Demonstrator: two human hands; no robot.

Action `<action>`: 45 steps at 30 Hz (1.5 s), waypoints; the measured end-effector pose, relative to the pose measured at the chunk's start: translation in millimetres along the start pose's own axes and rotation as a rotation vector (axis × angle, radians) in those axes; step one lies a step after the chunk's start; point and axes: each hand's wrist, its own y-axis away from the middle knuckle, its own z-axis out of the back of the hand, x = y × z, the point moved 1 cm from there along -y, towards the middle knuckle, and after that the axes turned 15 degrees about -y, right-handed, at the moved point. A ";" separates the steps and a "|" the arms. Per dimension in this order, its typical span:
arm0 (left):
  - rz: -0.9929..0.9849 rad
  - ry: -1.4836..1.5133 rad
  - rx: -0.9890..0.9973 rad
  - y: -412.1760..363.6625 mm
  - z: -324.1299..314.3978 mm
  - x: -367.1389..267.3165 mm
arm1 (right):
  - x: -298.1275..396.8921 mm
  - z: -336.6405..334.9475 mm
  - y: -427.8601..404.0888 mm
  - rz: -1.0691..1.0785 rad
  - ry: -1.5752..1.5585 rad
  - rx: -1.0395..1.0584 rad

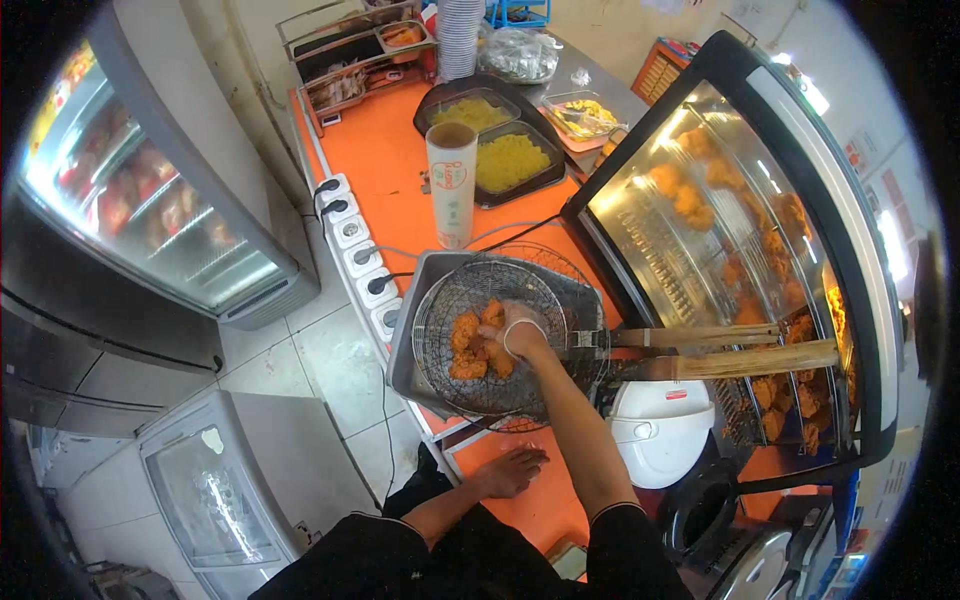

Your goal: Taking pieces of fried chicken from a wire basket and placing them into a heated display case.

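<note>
My right hand [517, 330], in a thin clear glove, reaches into a round wire frying basket [442, 300] and touches pieces of fried chicken [465, 330]. Whether its fingers grip a piece is partly hidden. The basket lies over a grey rectangular tub [409, 360], and a second wire basket sits beneath it. Two wooden handles [750, 361] point to the right. My left hand [512, 472] rests bare on the orange counter below the tub, its fingers loosely spread, holding nothing.
At right stands a glass display warmer [652, 247] with fried chicken; a white lidded container [660, 431] sits beneath the handles. Beyond the tub are a tall paper cup stack [452, 187] and trays of yellow food [510, 161]. A power strip [364, 255] lines the left edge.
</note>
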 end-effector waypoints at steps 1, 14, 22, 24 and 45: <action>0.015 -0.072 0.149 -0.8 0.3 0.7 | -0.6 3.2 0.1 0.007 -0.001 -0.016; -0.061 -0.086 -0.148 -1.4 13.9 -3.6 | -9.3 116.9 126.4 0.483 -2.001 0.500; -0.022 -0.063 -0.076 -8.5 16.5 -5.8 | -33.0 180.6 280.8 0.537 -1.715 -0.171; -0.074 -0.117 -0.065 -11.6 13.7 -6.2 | -53.1 199.8 338.7 0.535 -1.595 -0.452; -0.012 -0.053 -0.095 -23.0 20.8 -19.7 | -319.8 352.6 275.7 -0.887 0.269 -1.175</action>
